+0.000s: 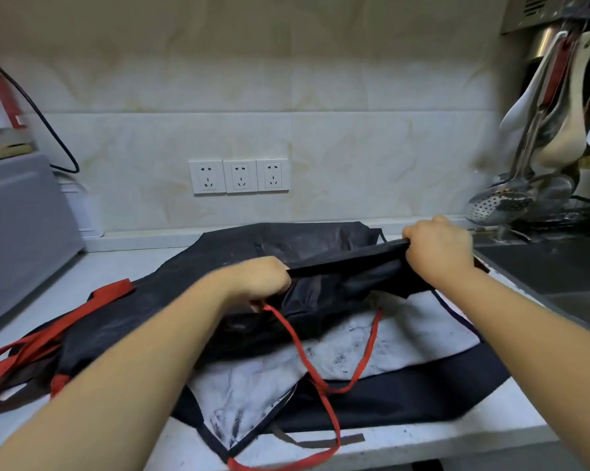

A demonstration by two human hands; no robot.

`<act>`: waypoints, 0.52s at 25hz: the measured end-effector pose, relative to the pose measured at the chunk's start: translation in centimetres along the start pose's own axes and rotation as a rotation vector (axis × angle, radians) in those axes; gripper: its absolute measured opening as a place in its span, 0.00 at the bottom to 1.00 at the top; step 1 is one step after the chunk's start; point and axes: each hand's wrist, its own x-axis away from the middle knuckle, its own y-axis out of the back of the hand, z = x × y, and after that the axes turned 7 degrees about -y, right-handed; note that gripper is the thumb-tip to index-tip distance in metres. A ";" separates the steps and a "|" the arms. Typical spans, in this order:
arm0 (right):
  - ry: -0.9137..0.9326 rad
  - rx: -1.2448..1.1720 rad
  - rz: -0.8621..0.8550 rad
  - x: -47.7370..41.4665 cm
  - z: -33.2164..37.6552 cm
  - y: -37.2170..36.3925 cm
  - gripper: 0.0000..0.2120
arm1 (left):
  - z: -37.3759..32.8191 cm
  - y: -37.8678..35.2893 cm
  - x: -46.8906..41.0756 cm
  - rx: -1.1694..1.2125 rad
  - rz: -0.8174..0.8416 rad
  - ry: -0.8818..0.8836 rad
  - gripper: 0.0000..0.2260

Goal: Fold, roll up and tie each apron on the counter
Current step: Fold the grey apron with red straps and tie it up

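- The left hand's (261,278) fingers (277,269) are curling tight around one end of the black apron's (239,256) top band (348,258), clamping on it.
- The right hand's (438,253) fingers (413,236) are closing on the band's other end, thumb side toward the wall.
- Between the two fists the band is stretching taut, lifted a little above the cloth below.
- The rest of the black apron is sagging from the band and spreading back across the counter (422,436) toward the wall.
- A red strap (300,348) is trailing from under the left hand, looping forward over the counter's front edge.
- A white apron (422,328) with dark trim is lying flat beneath the black one, smudged with dark marks.
- More red straps (31,348) are piling up at the left, beside a grey appliance (21,226).
- Three sockets (239,176) are sitting on the tiled wall behind; utensils (541,113) are hanging at the right above a sink (558,266).
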 end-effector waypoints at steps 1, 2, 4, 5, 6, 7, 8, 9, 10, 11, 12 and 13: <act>-0.020 0.009 0.028 -0.9 -0.3 0.5 0.14 | -0.3 1.6 0.1 0.112 0.079 0.066 0.10; -0.029 0.008 0.048 -1.8 -0.3 0.9 0.14 | -0.4 2.7 -0.1 0.179 0.155 0.127 0.10; -0.027 0.010 0.011 -3.2 0.7 0.3 0.13 | 0.2 3.8 -1.1 0.070 0.199 0.187 0.07; -0.036 -0.014 -0.028 -3.4 1.4 -0.6 0.13 | 0.9 3.8 -2.0 -0.105 0.158 0.200 0.09; -0.062 -0.072 -0.062 -3.5 2.2 -2.0 0.14 | 1.8 3.4 -2.8 -0.329 0.068 0.213 0.11; -0.108 -0.158 -0.057 -3.3 2.9 -3.4 0.15 | 2.8 2.5 -3.4 -0.511 -0.050 0.225 0.13; -0.172 -0.250 -0.010 -2.9 3.5 -4.7 0.18 | 3.5 1.5 -3.7 -0.618 -0.142 0.223 0.14; -0.244 -0.349 0.046 -2.4 3.8 -6.0 0.22 | 4.1 0.3 -3.8 -0.671 -0.191 0.216 0.13; -0.321 -0.470 0.074 -1.9 3.9 -6.9 0.24 | 4.6 -0.7 -3.9 -0.680 -0.221 0.208 0.13; -0.397 -0.635 0.081 -1.4 3.7 -7.4 0.26 | 5.0 -1.5 -4.2 -0.672 -0.249 0.193 0.12; -0.460 -0.828 0.091 -0.9 3.4 -7.8 0.28 | 5.5 -2.0 -4.5 -0.622 -0.273 0.175 0.10; -0.510 -1.000 0.128 -0.7 3.2 -8.1 0.30 | 5.7 -2.0 -4.6 -0.520 -0.279 0.165 0.11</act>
